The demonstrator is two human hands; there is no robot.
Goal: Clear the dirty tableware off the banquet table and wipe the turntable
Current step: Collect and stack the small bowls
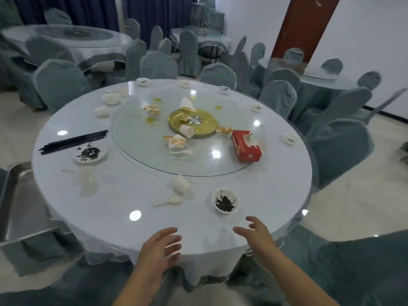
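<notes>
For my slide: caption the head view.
Both bare hands hover open near a white bowl on the uncleared round banquet table.

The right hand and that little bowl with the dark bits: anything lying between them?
No. In the head view, only bare tabletop separates the right hand from the bowl.

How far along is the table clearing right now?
Nothing looks cleared yet. Both hands, left and right, are open and empty over the table's near edge. Left to do: the bowl with dark scraps, the plate, chopsticks, cups and spoons on the table, then the tissue box and stained napkins on the turntable, which is unwiped. The metal tray on the left holds nothing visible.
</notes>
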